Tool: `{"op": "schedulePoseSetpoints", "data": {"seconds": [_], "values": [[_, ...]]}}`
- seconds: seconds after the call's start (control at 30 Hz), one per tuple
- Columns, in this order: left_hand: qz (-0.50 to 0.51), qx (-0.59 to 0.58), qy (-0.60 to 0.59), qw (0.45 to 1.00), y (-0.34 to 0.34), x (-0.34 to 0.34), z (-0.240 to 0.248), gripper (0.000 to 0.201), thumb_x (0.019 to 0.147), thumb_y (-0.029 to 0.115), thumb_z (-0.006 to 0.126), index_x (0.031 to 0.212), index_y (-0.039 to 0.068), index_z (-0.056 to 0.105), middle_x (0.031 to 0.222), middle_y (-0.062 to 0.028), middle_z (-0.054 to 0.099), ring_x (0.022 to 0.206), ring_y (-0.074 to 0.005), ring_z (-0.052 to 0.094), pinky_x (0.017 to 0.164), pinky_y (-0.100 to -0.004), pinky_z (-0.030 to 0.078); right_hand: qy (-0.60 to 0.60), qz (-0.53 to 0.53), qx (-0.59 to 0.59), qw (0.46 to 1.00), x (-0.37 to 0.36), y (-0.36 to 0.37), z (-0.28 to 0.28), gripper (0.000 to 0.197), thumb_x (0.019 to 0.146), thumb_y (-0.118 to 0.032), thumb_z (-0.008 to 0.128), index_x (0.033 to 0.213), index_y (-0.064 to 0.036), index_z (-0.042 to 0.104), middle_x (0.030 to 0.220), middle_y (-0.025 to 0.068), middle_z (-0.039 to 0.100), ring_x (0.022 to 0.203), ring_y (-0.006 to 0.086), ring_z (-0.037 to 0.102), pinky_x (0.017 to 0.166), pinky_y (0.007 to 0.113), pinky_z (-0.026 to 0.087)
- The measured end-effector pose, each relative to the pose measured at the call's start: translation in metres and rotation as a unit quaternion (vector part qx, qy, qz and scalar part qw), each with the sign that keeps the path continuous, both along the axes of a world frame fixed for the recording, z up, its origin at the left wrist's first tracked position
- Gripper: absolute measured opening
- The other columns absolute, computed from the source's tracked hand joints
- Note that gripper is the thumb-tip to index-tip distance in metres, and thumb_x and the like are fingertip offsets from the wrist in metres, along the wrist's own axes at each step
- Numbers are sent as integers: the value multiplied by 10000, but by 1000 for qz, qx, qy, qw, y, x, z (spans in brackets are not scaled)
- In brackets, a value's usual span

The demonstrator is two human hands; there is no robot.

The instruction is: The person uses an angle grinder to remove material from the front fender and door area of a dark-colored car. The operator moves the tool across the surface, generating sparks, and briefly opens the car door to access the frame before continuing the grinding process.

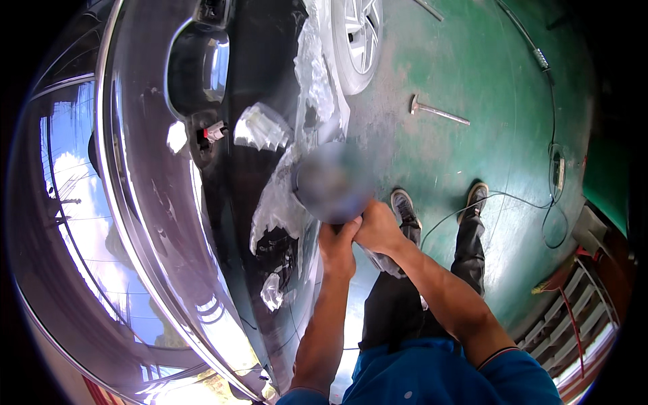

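My left hand [337, 247] and my right hand [379, 228] are close together, fingers closed, at the lower edge of a blurred round patch [334, 181]. The blur hides what they hold. A greyish piece [383, 262] shows just below my right hand. Directly beside them on the left is the dark car body [253, 74]. Its lower panel carries rough, pale grey scraped or filled areas [278, 206], with a smaller pale patch [262, 127] farther up and another [272, 292] nearer me.
A car wheel [362, 37] stands at the far side. On the green floor [499, 101] lie a hammer [440, 113] and a black cable [501, 194] near my shoes [476, 196]. A slatted rack [574, 304] stands at the right. The car has a recessed handle [214, 67].
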State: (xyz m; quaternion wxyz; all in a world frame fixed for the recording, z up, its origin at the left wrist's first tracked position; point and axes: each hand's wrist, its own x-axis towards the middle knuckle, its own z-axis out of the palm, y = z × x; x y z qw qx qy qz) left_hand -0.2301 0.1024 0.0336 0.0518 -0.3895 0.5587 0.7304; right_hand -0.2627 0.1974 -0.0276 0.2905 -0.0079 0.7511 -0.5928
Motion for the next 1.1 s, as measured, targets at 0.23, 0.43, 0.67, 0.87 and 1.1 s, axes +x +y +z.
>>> {"op": "schedulePoseSetpoints", "data": {"seconds": [0.23,0.43,0.67,0.87,1.1], "values": [[38,7,-2,999,9,2,1,455,860,56,688,1287,-34,559,1233,-86,619,1161,-189,577,1031,-336,422,13,-2,17,1000,-1,1,0,443,768,-240,670,1106,24,560,885,308,684,854,511,656,749,557,526],[-20,24,-3,1000,0,-14,-18,513,893,108,661,1359,-43,509,1302,-101,580,1203,-212,548,1057,-357,398,0,-21,42,999,-16,0,-7,470,756,-259,679,1123,12,565,891,304,687,877,507,659,771,559,528],[-14,3,-2,1000,-2,-12,-18,503,875,104,742,1322,-25,550,1266,-94,607,1184,-192,564,1030,-339,422,12,-22,13,1000,-14,-1,-19,463,751,-240,678,1125,11,570,906,306,683,896,513,648,783,552,527],[-30,-52,-27,998,0,2,5,580,856,99,717,1378,-26,498,1331,-115,578,1244,-230,538,1078,-366,399,-3,-22,-6,1000,4,-3,-1,478,749,-247,691,1135,6,569,886,295,683,859,513,648,748,556,518],[-28,-46,16,998,-6,1,5,558,855,72,720,1359,-48,510,1307,-110,597,1207,-222,564,1079,-355,396,40,-26,6,999,-3,-7,21,514,752,-267,697,1151,22,549,858,287,682,827,504,655,706,544,523]]}}
